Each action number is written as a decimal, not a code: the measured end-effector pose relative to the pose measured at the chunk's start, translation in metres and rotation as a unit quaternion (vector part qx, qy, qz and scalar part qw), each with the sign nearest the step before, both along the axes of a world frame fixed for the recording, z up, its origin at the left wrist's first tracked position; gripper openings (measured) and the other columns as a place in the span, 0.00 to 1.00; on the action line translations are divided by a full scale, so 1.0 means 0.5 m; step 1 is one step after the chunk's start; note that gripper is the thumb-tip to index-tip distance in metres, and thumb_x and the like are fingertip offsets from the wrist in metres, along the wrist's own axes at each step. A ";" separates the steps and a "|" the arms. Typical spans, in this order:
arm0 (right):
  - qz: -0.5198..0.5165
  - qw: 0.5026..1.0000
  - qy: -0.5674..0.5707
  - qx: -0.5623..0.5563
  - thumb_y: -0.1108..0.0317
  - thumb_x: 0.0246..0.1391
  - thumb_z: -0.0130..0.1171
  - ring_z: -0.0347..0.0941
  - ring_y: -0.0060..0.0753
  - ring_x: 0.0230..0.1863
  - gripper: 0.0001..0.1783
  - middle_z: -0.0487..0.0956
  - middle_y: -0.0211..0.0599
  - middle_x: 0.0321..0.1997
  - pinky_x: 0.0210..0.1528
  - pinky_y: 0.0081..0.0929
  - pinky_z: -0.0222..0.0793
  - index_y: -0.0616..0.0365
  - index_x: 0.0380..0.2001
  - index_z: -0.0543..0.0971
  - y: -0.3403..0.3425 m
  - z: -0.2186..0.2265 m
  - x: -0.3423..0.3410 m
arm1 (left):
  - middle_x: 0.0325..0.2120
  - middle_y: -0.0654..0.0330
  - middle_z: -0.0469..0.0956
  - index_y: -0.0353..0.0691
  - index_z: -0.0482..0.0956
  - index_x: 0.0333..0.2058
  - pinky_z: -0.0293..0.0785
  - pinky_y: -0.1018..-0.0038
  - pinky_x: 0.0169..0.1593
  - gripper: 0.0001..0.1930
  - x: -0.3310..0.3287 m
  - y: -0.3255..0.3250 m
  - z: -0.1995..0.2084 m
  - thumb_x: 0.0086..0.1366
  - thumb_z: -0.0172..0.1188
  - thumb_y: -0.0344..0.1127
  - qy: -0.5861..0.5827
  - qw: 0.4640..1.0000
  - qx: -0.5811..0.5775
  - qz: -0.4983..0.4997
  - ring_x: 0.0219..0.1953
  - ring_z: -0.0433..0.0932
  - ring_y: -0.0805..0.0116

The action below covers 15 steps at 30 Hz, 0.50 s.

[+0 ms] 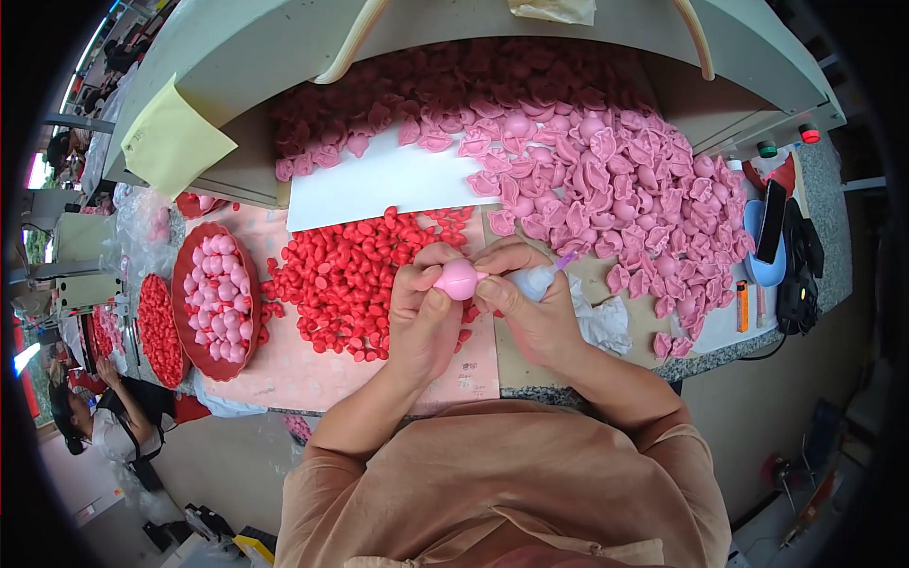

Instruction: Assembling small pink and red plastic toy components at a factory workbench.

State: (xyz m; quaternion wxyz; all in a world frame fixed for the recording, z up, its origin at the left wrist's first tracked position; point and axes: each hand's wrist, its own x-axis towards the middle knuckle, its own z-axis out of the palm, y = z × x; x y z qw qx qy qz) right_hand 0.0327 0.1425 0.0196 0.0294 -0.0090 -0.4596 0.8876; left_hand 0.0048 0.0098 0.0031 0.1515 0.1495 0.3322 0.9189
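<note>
My left hand (423,312) is closed, thumb and fingers pinching a round pink plastic piece (458,277) with a small pointed end. My right hand (540,317) meets it from the other side, its thumb and fingertip pressed against the same piece. Tucked in the right hand is a small clear squeeze bottle (534,280) with a thin purple nozzle pointing up and right. Below both hands spreads a heap of small red plastic pieces (331,275). To the right and beyond lies a large pile of pink moulded pieces (606,180), several with petal-like edges.
A red oval basket (248,355) holds pink-and-red pieces; another basket of red pieces (156,327) stands beside it. A grey hooded cabinet (227,57) arches over the back. Crumpled white tissue (606,324) and a phone (770,222) lie rightward. A person (118,417) works far left.
</note>
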 end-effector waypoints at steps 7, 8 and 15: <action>0.002 1.000 0.003 -0.006 0.75 0.54 0.56 0.67 0.15 0.32 0.06 0.73 0.28 0.37 0.35 0.15 0.65 0.60 0.36 0.75 -0.001 0.004 0.000 | 0.48 0.61 0.65 0.52 0.74 0.42 0.56 0.66 0.58 0.09 0.000 -0.001 0.000 0.63 0.54 0.33 0.001 1.000 0.001 0.000 0.53 0.62 0.66; 0.001 1.000 0.003 -0.005 0.75 0.54 0.56 0.67 0.15 0.32 0.05 0.73 0.28 0.37 0.35 0.15 0.65 0.60 0.35 0.75 -0.001 0.004 0.000 | 0.48 0.61 0.65 0.51 0.74 0.42 0.56 0.66 0.58 0.09 0.000 -0.001 0.001 0.63 0.54 0.32 0.000 1.000 0.002 -0.001 0.53 0.62 0.66; -0.004 1.000 0.007 0.014 0.75 0.52 0.57 0.68 0.21 0.31 0.06 0.71 0.35 0.41 0.31 0.19 0.65 0.60 0.36 0.74 0.000 -0.001 0.000 | 0.48 0.61 0.65 0.51 0.73 0.42 0.57 0.66 0.57 0.09 0.000 0.000 0.003 0.63 0.55 0.32 0.001 1.000 -0.001 0.002 0.53 0.63 0.66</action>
